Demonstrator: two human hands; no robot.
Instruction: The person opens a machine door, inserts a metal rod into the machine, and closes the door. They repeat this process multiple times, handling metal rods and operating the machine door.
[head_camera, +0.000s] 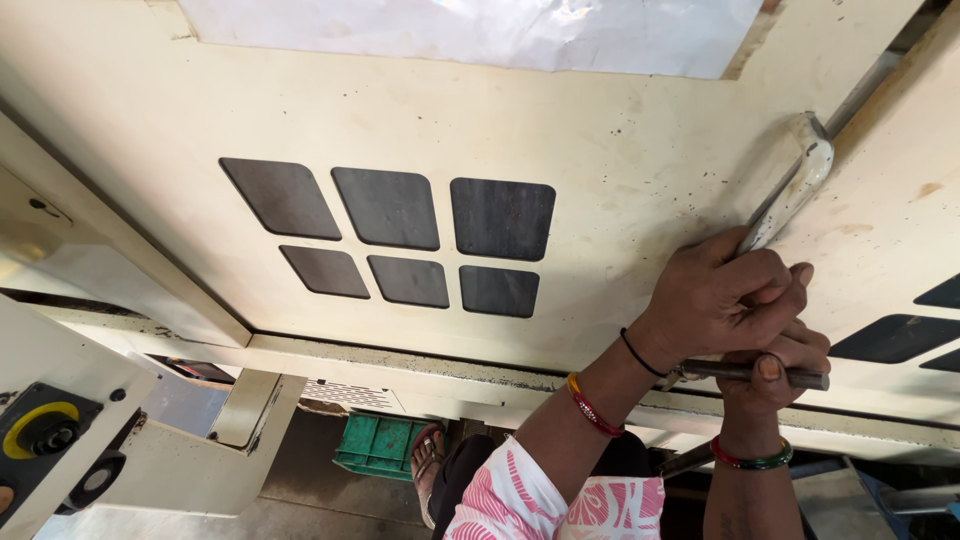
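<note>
Gripping the door handle (790, 195) at its lower end, left hand (725, 300) wraps tight; just below the handle, right hand (775, 365) clasps a metal rod (760, 372); best pulled steadily, wrist straight.

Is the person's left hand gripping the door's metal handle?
Yes, the left hand is wrapped around the lower end of the metal handle on the cream door.

- Dark window panes (400, 240), door, centre: six
- Door handle (795, 190), upper right: one
- Metal rod (755, 373), lower right: one
- Green crate (378, 445), bottom centre: one
- Hands (745, 320), lower right: two
- Bangles (590, 407): three
</note>
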